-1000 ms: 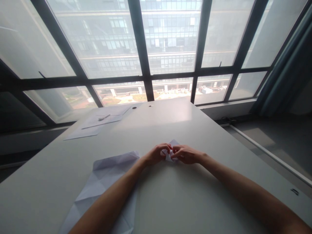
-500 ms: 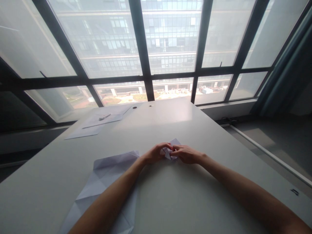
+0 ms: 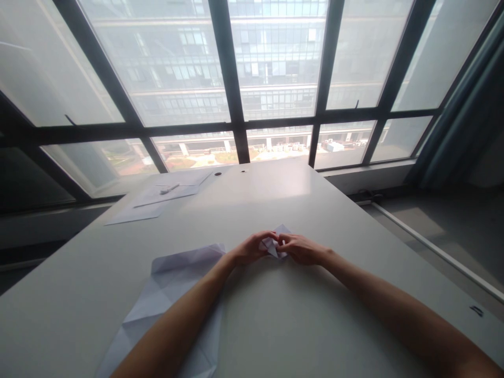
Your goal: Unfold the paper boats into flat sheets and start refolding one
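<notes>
A small piece of folded white paper [image 3: 271,245] is between my two hands, over the middle of the white table. My left hand [image 3: 252,248] grips it from the left, fingers curled over its far side. From the right, my right hand [image 3: 301,249] pinches it with thumb and forefinger, close to the left fingertips. One pointed corner of the paper shows beyond the fingers. Under my left forearm lies a larger creased white sheet [image 3: 169,286], partly hidden by the arm.
At the far left of the white table [image 3: 275,325] are flat paper sheets [image 3: 142,211] with a small white pen-like object [image 3: 169,189] on top. Two round holes are near the far edge. Windows stand behind; a dark curtain [image 3: 464,110] hangs at the right.
Both hands stay almost in place on the folded paper. The right fingers have shifted very slightly at its near side; the other things look the same.
</notes>
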Action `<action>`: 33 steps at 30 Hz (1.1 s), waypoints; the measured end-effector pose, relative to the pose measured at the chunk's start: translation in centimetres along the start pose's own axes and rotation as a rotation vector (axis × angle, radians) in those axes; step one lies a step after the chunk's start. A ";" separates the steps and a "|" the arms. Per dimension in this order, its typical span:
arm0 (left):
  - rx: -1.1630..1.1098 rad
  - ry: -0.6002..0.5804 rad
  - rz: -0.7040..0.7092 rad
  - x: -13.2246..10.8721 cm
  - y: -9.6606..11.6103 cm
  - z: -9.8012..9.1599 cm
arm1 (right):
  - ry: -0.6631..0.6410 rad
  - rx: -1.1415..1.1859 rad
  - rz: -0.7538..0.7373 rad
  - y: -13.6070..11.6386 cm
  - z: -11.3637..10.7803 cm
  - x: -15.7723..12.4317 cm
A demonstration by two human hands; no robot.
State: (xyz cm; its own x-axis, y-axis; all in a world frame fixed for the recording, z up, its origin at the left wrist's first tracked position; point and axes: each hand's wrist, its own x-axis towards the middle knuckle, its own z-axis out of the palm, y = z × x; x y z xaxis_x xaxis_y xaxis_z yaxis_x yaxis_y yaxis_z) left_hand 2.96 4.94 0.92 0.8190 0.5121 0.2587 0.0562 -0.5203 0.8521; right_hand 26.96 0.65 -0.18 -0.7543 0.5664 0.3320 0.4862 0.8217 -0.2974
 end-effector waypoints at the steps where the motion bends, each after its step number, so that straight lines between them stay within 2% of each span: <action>1: -0.015 0.000 -0.027 0.0 0.1 0.1 | -0.001 -0.009 -0.001 0.0 -0.1 0.0; 5: 0.022 0.039 -0.094 0.0 0.0 0.1 | 0.009 -0.023 -0.010 -0.1 -0.3 -0.1; 11: 0.110 0.042 -0.082 -0.1 -0.4 0.2 | 0.029 -0.003 -0.034 -0.1 -0.4 0.0; 14: 0.231 0.097 -0.079 -0.2 -1.0 0.5 | 0.105 0.116 -0.003 0.5 -0.1 -0.1; 18: 0.394 0.181 -0.020 -0.3 -1.3 0.8 | 0.249 0.364 0.142 1.4 0.4 -0.2; 22: 0.490 0.091 0.063 -0.3 -0.8 0.8 | 0.332 0.464 0.217 1.8 0.7 -0.2; 26: 0.443 0.025 0.099 -0.2 -0.4 0.8 | 0.470 0.368 0.243 1.9 0.7 -0.3; 28: 0.445 0.026 0.114 -0.2 -0.3 0.9 | 0.447 0.298 0.231 1.7 0.5 -0.4; 33: 0.507 0.000 0.102 -0.2 0.1 0.8 | 0.215 0.230 0.182 1.3 0.1 -0.5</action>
State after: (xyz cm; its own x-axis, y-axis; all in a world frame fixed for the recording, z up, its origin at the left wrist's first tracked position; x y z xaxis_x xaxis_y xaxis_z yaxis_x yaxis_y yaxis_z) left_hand 3.26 4.20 0.57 0.8349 0.4413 0.3288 0.2457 -0.8335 0.4949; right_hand 27.91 1.46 -0.77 -0.5423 0.7228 0.4283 0.4735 0.6840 -0.5549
